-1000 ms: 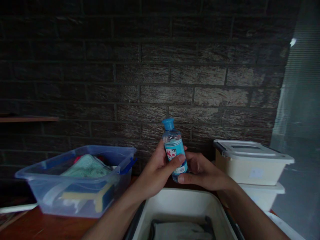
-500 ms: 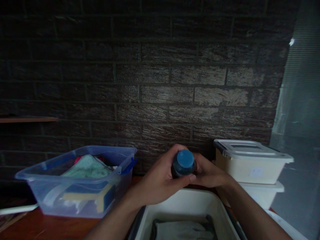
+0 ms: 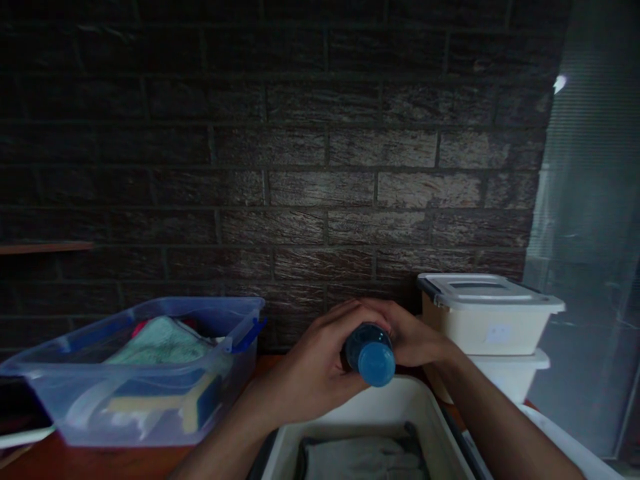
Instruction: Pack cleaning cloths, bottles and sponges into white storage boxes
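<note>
A small clear plastic bottle [image 3: 361,338] is tipped so that its blue cap [image 3: 377,365] points toward me and down. My left hand [image 3: 320,360] wraps round its side, fingers over the top and thumb underneath. My right hand [image 3: 407,332] closes on the bottle from behind and to the right, though its fingertips are hidden. The label faces out of sight. Just under the cap stands an open cream-coloured bin [image 3: 400,393], with a folded grey cloth item [image 3: 363,460] inside.
On the left, a clear blue-tinted tub [image 3: 140,433] holds a pale green cloth [image 3: 163,343] and blue-and-yellow sponge-like pieces. Two stacked lidded boxes [image 3: 515,330] stand at right. A dark brick wall [image 3: 300,187] rises behind the brown tabletop [image 3: 100,463].
The bottle went from nearly upright, label showing, to tipped with its cap toward me and lower. Both hands turned with it and stayed on it. The view shifted slightly right.
</note>
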Available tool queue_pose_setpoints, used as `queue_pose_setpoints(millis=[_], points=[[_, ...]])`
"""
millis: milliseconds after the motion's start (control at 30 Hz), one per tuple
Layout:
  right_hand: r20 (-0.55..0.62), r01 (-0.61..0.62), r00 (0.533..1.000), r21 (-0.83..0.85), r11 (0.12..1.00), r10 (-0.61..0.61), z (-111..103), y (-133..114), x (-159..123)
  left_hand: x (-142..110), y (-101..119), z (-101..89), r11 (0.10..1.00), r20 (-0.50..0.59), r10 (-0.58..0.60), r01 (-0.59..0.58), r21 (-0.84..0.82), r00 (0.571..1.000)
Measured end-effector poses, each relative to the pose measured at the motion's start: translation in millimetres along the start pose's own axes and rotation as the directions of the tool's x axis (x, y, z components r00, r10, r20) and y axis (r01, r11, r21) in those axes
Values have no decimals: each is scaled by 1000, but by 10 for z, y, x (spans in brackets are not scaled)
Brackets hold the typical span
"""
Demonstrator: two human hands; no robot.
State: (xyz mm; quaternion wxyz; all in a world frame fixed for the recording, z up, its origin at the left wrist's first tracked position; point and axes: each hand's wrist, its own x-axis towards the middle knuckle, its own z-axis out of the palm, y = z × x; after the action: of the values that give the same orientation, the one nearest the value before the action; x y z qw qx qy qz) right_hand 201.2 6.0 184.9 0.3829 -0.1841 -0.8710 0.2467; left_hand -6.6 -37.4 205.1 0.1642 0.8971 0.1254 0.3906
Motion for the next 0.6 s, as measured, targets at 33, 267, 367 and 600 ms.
queue_pose_setpoints(millis=[33,267,367,600], points=[[6,7,1000,5,1000,-7,-3,-4,1,1,-6,7,1000,-4,4,-4,-3,1000],[6,20,1000,-19,1000,-20,-12,18,0,6,-17,28,1000,-15,19,-19,5,1000],[7,14,1000,-31,999,-14,-16,15,-2,13,-11,23,1000,-16,25,-24,10,1000],[4,3,1000,-57,998,-2,-28,24,-2,12,-14,16,1000,11,5,-5,6,1000]])
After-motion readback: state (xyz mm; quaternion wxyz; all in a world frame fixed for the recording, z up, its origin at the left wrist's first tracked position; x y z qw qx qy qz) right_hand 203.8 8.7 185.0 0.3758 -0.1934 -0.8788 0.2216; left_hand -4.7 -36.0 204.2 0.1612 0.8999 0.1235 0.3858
